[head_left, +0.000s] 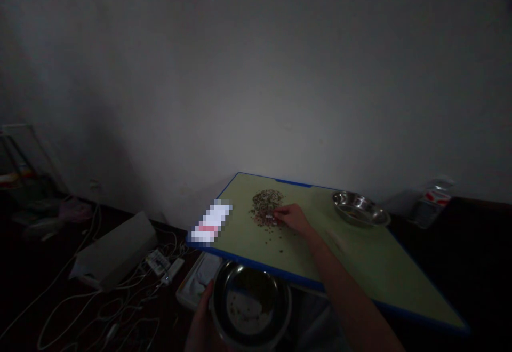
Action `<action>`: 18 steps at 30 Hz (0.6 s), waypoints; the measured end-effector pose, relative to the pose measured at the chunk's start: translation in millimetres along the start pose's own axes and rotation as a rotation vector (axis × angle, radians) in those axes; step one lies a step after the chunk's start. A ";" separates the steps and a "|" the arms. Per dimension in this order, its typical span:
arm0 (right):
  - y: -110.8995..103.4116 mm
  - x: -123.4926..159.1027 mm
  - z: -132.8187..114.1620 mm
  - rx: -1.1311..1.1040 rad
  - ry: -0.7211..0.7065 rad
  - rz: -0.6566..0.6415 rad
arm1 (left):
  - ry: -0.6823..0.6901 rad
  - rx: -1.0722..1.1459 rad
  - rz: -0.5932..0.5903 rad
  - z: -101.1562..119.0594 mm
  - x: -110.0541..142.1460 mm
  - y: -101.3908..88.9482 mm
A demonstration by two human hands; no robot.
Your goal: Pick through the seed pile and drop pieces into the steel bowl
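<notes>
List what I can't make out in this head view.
Head view:
Left hand: fingers partly hidden by the near bowl.
Right hand: fingertips too blurred to show any piece held.
Small pieces: too tiny and dim to identify.
Bright rectangle: details pixelated.
Far bowl: contents unclear in dim light.
Right forearm: cut off by the bottom edge.

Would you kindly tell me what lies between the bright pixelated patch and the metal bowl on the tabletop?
In the head view, going from the pixelated patch to the metal bowl, scattered small bits come first, then the right hand.
</notes>
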State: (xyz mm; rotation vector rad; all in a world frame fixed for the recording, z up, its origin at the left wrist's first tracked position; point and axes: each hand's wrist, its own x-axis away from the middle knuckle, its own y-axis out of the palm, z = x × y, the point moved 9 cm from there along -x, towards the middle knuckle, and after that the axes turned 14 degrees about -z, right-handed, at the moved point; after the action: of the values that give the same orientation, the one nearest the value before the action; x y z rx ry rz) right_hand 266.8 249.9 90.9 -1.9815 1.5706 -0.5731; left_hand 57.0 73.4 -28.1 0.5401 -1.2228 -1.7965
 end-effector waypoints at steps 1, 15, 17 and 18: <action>0.5 0.2 0.2 0.000 0.007 -0.005 | 0.014 0.022 -0.002 0.2 0.0 1.6; 10.9 -0.4 -0.5 -0.135 -0.037 -0.095 | -0.077 0.069 -0.052 -6.5 -1.8 2.2; 10.4 -0.7 -0.7 -0.140 -0.045 -0.085 | -0.077 0.065 -0.067 -4.2 -1.7 0.8; 10.3 -0.8 -0.7 -0.140 -0.045 -0.080 | -0.065 0.064 -0.078 -2.4 -1.9 1.2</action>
State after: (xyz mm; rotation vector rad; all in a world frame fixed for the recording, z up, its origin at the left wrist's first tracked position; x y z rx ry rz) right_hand 258.6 248.9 84.8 -2.1533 1.5475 -0.4571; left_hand 60.3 73.5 -28.3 0.5769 -1.3241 -1.8582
